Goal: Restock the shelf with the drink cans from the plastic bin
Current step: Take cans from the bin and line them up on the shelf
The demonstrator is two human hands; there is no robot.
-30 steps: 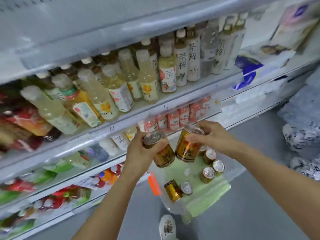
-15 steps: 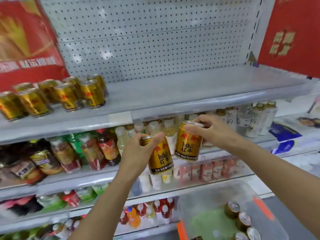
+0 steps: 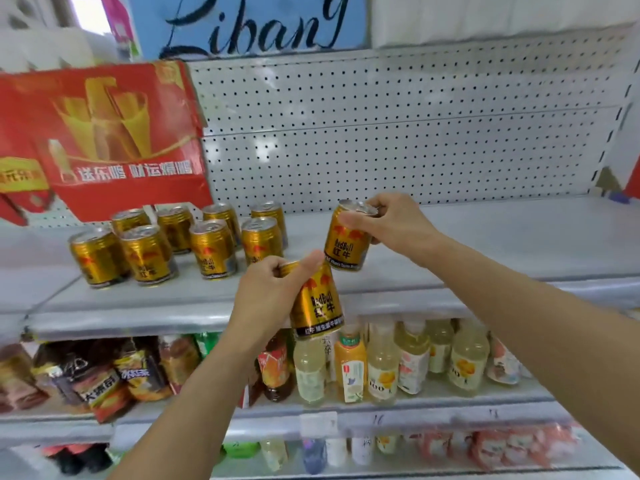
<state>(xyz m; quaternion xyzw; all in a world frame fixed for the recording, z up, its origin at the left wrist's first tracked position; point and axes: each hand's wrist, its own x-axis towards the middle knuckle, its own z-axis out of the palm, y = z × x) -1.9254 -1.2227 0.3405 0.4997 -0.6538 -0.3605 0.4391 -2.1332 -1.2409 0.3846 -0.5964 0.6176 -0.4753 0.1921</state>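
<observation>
- The left hand [image 3: 273, 289] grips one gold metal drink can [image 3: 317, 303] by its top, below the grey shelf's [image 3: 485, 244] front edge.
- The right hand [image 3: 391, 223] pinches another gold can [image 3: 346, 240] over the shelf.
- The cans look hard, smooth and slippery.

cans on shelf [image 3: 194, 242]: 8 | cans held [image 3: 317, 306]: 2 | hands [image 3: 266, 289]: 2

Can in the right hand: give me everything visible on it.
The can in the right hand is a short gold metal drink can with red bull artwork, "RedBull" lettering and a dark band at its base. Its silver top looks unopened. The right hand grips it by the top rim, fingers curled over the lid. It tilts slightly, held at the shelf, right of the standing cans; whether its base touches cannot be told.
</observation>
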